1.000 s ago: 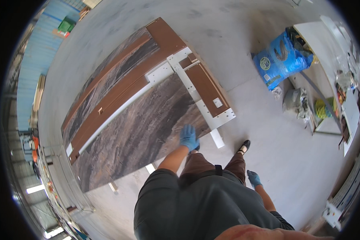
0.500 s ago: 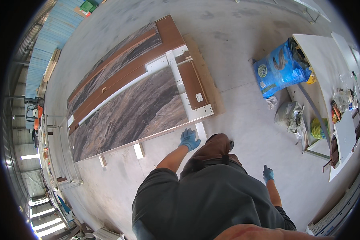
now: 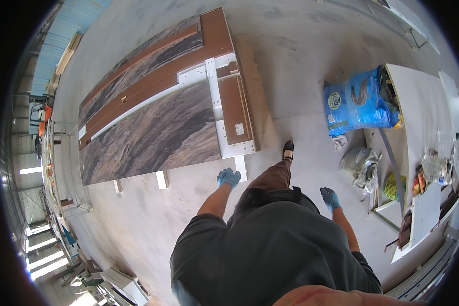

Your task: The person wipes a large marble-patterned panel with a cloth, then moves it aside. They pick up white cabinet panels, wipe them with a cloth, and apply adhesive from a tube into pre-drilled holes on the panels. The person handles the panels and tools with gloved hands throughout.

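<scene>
The broad marbled panel (image 3: pixel 153 132) is laid flat as the near part of a low stack, and its near long edge is carried over short pale supports (image 3: pixel 161 179) on the floor (image 3: pixel 301 76). By its size it is judged heavy and stiff, smooth-faced and liable to slide under gloves; edges and corners are judged easily chipped. Hold is best taken under the near long edge, in the gaps between supports, with both hands set well apart.

From the fingers, the panel lies ahead and mostly leftward. The gloved left hand (image 3: pixel 229 178) is held just off the panel's near right corner, apparently not touching; its fingers are loosely bent, released, with nothing seen in them. The gloved right hand (image 3: pixel 331 199) is well to the right of the panel; its fingers are curled, no object is seen, and how tightly they are closed cannot be told.

Along the panel's right end, a white drilled strip (image 3: pixel 214 97) and a brown panel (image 3: pixel 232 112) are set. Well right of the marbled panel, a blue sack (image 3: pixel 354 102) is leaned against a cluttered white counter (image 3: pixel 421 109).
</scene>
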`<act>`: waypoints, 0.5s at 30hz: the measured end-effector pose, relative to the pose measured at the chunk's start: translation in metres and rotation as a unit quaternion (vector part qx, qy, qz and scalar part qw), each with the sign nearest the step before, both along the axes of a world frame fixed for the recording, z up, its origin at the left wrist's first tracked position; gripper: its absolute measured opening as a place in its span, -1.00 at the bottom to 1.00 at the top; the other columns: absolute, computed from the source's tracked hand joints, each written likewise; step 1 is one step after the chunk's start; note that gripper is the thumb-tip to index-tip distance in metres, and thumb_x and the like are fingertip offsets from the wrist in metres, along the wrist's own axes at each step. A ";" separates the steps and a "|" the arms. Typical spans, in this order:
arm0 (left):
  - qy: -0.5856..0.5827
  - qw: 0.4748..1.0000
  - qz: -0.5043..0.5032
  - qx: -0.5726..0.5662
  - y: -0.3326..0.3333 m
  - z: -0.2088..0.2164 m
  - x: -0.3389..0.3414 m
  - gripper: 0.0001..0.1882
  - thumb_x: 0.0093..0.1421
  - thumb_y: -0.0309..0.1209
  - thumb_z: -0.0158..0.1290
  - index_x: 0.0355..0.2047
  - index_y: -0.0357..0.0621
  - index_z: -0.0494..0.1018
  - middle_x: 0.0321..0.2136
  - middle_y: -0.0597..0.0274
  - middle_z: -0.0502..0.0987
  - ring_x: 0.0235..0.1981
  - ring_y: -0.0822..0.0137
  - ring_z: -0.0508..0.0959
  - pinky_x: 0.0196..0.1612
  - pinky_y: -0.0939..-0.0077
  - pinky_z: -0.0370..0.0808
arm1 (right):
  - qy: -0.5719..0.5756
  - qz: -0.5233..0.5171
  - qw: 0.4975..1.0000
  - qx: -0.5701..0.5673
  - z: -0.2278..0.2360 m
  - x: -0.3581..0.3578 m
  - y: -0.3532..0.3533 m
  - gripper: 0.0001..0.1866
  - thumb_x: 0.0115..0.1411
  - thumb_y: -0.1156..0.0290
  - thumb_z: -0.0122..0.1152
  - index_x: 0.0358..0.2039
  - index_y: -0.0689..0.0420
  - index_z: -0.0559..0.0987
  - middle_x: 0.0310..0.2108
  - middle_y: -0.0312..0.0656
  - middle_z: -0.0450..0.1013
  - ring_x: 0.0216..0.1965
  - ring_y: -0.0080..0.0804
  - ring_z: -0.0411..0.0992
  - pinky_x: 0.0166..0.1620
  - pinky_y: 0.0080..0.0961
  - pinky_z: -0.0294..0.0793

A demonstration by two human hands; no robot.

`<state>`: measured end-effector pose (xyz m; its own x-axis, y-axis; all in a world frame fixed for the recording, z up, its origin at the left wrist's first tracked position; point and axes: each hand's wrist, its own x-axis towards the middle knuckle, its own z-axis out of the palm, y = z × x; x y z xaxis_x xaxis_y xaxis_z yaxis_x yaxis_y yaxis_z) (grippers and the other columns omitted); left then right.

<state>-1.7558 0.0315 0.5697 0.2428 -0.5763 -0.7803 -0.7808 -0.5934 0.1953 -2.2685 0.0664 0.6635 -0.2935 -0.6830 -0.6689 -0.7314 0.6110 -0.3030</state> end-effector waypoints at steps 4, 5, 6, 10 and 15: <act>0.011 1.000 0.016 -0.008 -0.068 0.005 -0.028 -0.27 0.18 0.17 -0.03 0.10 -0.18 0.54 0.14 -0.13 0.54 0.23 -0.07 0.47 0.27 0.03 0.38 | 0.046 -0.019 0.999 0.020 -0.001 -0.047 -0.051 -0.34 0.32 -0.09 0.18 0.11 0.30 0.59 -0.12 0.01 0.67 -0.04 -0.17 0.62 0.07 -0.31 0.53; 0.018 1.000 0.013 -0.007 -0.091 0.008 -0.036 -0.26 0.18 0.18 -0.03 0.11 -0.18 0.53 0.14 -0.13 0.54 0.23 -0.07 0.48 0.27 0.04 0.39 | 0.013 -0.046 0.999 0.022 -0.003 -0.063 -0.061 -0.33 0.33 -0.08 0.19 0.14 0.31 0.57 -0.09 0.02 0.66 -0.01 -0.13 0.61 0.09 -0.29 0.53; 0.019 1.000 0.000 -0.004 -0.112 0.013 -0.046 -0.26 0.18 0.18 -0.03 0.11 -0.18 0.53 0.14 -0.14 0.54 0.21 -0.08 0.50 0.28 0.06 0.38 | 0.005 -0.033 0.999 -0.006 -0.007 -0.077 -0.073 -0.33 0.33 -0.08 0.19 0.14 0.31 0.57 -0.08 0.01 0.66 -0.01 -0.12 0.61 0.09 -0.29 0.52; 0.084 0.992 0.000 -0.090 -0.215 0.029 -0.079 -0.38 0.17 0.09 0.07 -0.06 -0.24 0.58 0.03 -0.22 0.58 0.14 -0.16 0.54 0.16 0.03 0.47 | 0.004 -0.069 0.997 -0.027 -0.015 -0.125 -0.108 -0.35 0.33 -0.07 0.19 0.12 0.30 0.59 -0.10 0.00 0.66 -0.01 -0.12 0.60 0.10 -0.28 0.51; 0.088 0.981 -0.004 -0.171 -0.284 0.042 -0.115 -0.41 0.19 0.05 0.02 -0.06 -0.22 0.60 0.04 -0.13 0.58 0.15 -0.13 0.51 0.22 0.06 0.42 | 0.013 -0.090 0.993 0.069 -0.016 -0.149 -0.134 -0.38 0.31 -0.06 0.18 0.08 0.27 0.63 -0.08 0.03 0.66 0.01 -0.15 0.61 0.09 -0.26 0.51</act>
<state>-1.8704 -0.2524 0.6115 0.1161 -0.8131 -0.5705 -0.7207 -0.4642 0.5148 -2.4176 -0.0680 0.6478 -0.4214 -0.5202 -0.7428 -0.6127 0.7672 -0.1897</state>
